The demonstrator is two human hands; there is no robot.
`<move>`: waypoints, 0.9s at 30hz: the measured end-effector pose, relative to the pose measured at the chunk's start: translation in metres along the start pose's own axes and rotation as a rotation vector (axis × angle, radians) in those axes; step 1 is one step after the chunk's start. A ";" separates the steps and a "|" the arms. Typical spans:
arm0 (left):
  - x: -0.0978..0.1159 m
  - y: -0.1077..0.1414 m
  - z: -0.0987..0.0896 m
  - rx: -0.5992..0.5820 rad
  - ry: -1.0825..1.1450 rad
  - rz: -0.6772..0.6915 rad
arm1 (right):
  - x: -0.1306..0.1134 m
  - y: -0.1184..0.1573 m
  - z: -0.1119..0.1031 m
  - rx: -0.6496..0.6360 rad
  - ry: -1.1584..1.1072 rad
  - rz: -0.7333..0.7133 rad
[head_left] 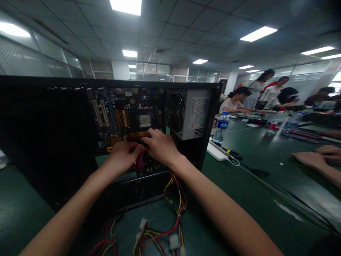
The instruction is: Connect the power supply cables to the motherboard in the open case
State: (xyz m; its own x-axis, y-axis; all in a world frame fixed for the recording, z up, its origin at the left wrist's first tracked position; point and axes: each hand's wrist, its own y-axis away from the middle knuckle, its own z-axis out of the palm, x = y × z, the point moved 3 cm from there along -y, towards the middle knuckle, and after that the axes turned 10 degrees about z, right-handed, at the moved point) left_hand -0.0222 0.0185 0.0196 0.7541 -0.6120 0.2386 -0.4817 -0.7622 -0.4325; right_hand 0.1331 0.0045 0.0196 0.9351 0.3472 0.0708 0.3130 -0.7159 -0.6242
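Black computer case (141,188) is standing on the green surface (239,195), open side facing the person, w/ both hands working inside its lower middle. L hand (121,156) is reaching in from the L, thumb & fingers pinching together at the top end of a bundle of wires (141,161), red & dark strands hanging below. R hand (161,145) is coming in from the R, bending over the same spot, its fingers curling in right next to the L ones; tips are partly hiding, so can't tell if they're clamping on anything. The wires are sitting just in front of the circuit board's (145,103) lower part. Metal power box (195,113) w/ a round fan (176,110) is filling the upper R corner of the case. More loose wires (179,213), red/yellow/black, are trailing over the case's lower edge nr the R forearm & lying on the surface w/ white plugs (174,241). To the R of the case, a blue-capped water bottle (221,127) is standing nr a white power strip (217,151), cords running off R. Far R, another person's hands (311,159) are resting on the surface; more people (236,103) are working in the bkgd.
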 end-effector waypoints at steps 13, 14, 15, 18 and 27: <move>0.002 0.005 0.006 -0.088 -0.124 -0.047 | 0.007 -0.003 0.008 -0.157 -0.010 0.065; 0.004 0.007 0.008 -0.105 -0.137 -0.055 | 0.008 -0.004 0.011 -0.180 -0.012 0.076; 0.005 0.008 0.009 -0.122 -0.146 -0.059 | 0.009 -0.004 0.013 -0.197 -0.011 0.082; 0.007 0.010 0.015 -0.140 -0.164 -0.062 | 0.009 -0.003 0.015 -0.213 -0.005 0.089; 0.002 0.006 0.022 -0.146 -0.229 -0.026 | 0.008 -0.002 0.016 -0.221 -0.016 0.093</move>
State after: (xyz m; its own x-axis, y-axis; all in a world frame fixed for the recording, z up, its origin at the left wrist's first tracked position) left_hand -0.0135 0.0171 -0.0021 0.8402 -0.5410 0.0374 -0.5080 -0.8094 -0.2946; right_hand 0.1377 0.0187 0.0086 0.9594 0.2820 0.0075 0.2562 -0.8596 -0.4421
